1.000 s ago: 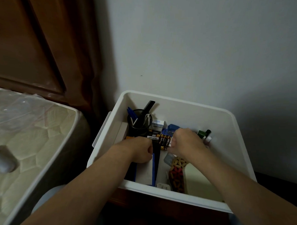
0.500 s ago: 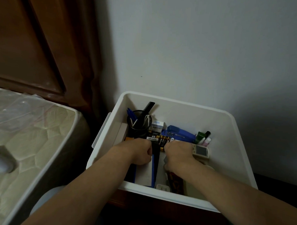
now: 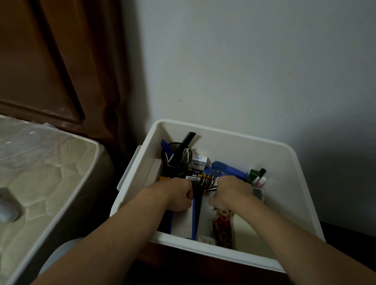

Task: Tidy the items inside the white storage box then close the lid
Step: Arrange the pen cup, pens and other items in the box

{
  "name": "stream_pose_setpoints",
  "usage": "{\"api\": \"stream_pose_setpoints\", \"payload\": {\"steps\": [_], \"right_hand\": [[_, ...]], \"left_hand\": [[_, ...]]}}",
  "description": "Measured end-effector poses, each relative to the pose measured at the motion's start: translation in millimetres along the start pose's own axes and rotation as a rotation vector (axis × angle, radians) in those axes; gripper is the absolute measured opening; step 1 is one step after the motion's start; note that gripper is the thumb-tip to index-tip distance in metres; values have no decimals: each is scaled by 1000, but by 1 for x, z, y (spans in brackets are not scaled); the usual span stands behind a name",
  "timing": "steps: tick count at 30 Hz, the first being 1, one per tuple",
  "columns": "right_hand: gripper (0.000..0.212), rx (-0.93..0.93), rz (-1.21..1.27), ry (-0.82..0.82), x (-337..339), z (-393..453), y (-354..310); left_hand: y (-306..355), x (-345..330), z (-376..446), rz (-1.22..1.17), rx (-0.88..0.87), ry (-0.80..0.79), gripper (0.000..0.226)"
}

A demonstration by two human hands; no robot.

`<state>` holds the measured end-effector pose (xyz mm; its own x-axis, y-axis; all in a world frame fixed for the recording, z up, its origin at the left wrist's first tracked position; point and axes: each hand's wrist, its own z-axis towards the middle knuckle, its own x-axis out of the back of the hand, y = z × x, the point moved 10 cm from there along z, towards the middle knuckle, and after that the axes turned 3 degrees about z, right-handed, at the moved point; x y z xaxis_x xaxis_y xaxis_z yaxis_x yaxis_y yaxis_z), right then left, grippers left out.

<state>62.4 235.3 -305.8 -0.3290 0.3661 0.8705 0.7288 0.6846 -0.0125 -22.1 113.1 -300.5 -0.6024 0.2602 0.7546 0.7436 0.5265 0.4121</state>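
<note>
Box (image 3: pixel 296 180), white plastic, lid off, sits against the wall (image 3: pixel 249 70) in the room's corner; both hands are down inside it, near the middle. Left hand (image 3: pixel 176 193) has fingers curled under, knuckles up, pressing on a blue-edged white pad (image 3: pixel 183 223) that lies flat toward the near wall; what it grips, if anything, I can't tell, fingers hidden. Right hand (image 3: pixel 230 193) also curled, fingertips down just beside a row of batteries (image 3: pixel 202 180); prob. pinching smth small there, but dim light + the hand's back hide it. Between the 2 hands runs a dark strip (image 3: pixel 197 198), touching the pad's right edge. Behind the left hand stands a black mesh cup (image 3: pixel 175 163), upright in the far-left corner, w/ blue pens (image 3: pixel 165 147) and a black comb (image 3: pixel 188 137) sticking out; next to it a small white carton (image 3: pixel 199 161); then a blue stapler (image 3: pixel 226 171) behind the right hand; small bottles (image 3: pixel 257 176) at far right. Under the right wrist a bag of red-orange bits (image 3: pixel 222 226) and a cream sheet (image 3: pixel 247 234); white gadget (image 3: pixel 258 194) just right of the wrist. Outside: mattress (image 3: pixel 42 190) at left w/ plastic wrap (image 3: pixel 23 143) on it; brown wood panel (image 3: pixel 47 52) behind.
</note>
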Motion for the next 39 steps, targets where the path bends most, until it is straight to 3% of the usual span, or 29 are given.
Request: {"api": "stream_pose_setpoints", "payload": {"steps": [4,7,13,17,24,29,32,33,36,39], "right_hand": [[34,-17,247,-76,13,-7,17],[33,12,399,40,42,-14,28],[37,27,649,243,68,-20,49],[36,26,663,373,76,-16,59],[22,34,651,550,92,-15,70],[34,40,705,468,79,-7,65],[14,92,741,394,73,-3,56],[16,106,770,372,73,-3,54],[20,170,847,322,77,-4,48],[27,301,890,267,78,-8,33]], "left_hand": [[4,-2,2,10,-40,3,12],[16,-3,3,12,-116,-10,20],[61,-8,8,318,-355,-52,39],[71,-27,12,317,-439,-158,34],[81,-34,14,349,-501,-155,20],[90,-35,12,400,-552,-103,15],[79,-21,12,193,-475,-131,8],[72,-11,12,88,-432,-122,8],[49,34,15,-117,-337,95,13],[30,69,13,-150,-264,382,13]]}}
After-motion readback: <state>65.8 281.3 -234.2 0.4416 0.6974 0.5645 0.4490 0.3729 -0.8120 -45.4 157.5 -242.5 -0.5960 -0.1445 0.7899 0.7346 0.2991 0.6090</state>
